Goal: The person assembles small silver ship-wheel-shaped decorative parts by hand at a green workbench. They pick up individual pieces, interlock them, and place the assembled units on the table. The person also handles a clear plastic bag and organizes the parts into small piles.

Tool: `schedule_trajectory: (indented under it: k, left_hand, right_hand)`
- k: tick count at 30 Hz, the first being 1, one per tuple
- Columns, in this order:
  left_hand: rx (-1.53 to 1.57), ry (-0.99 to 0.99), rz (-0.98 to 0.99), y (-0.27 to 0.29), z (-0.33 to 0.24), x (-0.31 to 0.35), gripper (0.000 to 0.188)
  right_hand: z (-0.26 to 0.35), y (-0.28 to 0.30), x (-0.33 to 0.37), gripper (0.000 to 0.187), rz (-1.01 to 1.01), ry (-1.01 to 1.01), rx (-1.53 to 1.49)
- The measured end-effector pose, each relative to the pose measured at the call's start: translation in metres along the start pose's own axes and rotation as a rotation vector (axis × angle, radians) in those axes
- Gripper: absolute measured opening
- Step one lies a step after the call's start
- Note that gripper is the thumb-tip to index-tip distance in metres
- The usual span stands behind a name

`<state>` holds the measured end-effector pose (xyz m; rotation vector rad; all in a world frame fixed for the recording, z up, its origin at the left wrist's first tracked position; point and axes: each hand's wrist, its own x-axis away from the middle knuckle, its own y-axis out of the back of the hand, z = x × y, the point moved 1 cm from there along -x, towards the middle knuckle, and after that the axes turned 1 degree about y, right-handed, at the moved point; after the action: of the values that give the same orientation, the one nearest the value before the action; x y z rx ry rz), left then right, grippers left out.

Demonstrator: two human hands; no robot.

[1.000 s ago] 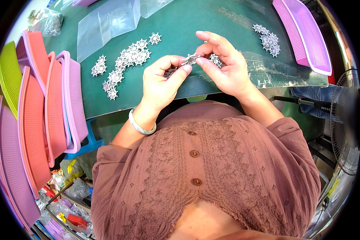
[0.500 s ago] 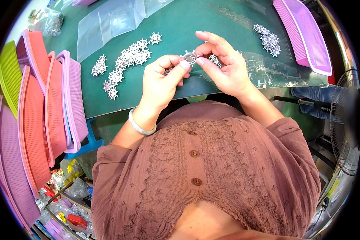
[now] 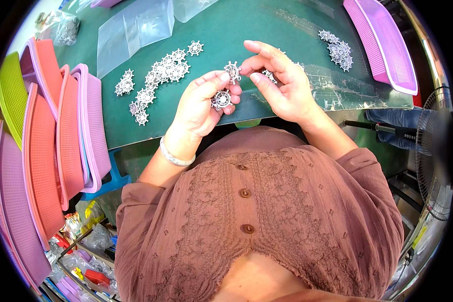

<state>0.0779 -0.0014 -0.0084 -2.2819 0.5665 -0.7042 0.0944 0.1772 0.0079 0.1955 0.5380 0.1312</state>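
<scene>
My left hand (image 3: pixel 199 103) pinches a silver ship's-wheel charm (image 3: pixel 232 72) upright between thumb and forefinger. A second wheel charm (image 3: pixel 221 99) lies against its curled fingers. To the right of these, my right hand (image 3: pixel 284 83) is held with thumb and fingers apart, one bent fingertip close to the pinched charm. Another wheel charm (image 3: pixel 269 76) shows between its thumb and fingers; whether it rests in the palm or on the table behind, I cannot tell. Several loose wheel charms (image 3: pixel 158 73) lie in a curved row on the green table, left of my hands.
A small charm cluster (image 3: pixel 126 83) sits farther left, another charm pile (image 3: pixel 338 53) at the right. Clear plastic bags (image 3: pixel 133 40) lie on the green tabletop (image 3: pixel 226 30). A purple basket (image 3: pixel 382 48) stands at the right edge; stacked baskets (image 3: pixel 43 166) rise on the left. A fan (image 3: pixel 433 151) is at the far right.
My left hand has turned and drawn slightly left, tilting the pinched charm upright and bringing the second charm into sight. The right hand's thumb has parted from the left hand's fingers.
</scene>
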Motion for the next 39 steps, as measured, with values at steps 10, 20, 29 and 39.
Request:
schedule_trajectory:
  k: [10,20,29,39]
  left_hand:
    - [-0.024,0.0,0.043,-0.001,0.001,0.0,0.015]
    - [0.0,-0.008,0.08,-0.003,-0.001,0.0,0.016]
    - [-0.022,-0.033,0.062,-0.003,-0.002,0.0,0.019]
    - [-0.222,-0.224,0.042,-0.001,-0.003,0.0,0.018]
  right_hand:
    - [0.008,0.003,-0.002,0.047,0.065,0.061,-0.033]
    - [0.009,0.0,-0.002,0.052,0.073,0.12,0.014]
    - [0.011,0.002,-0.002,0.051,0.112,0.153,0.081]
    - [0.011,0.0,-0.002,0.05,0.093,0.167,0.099]
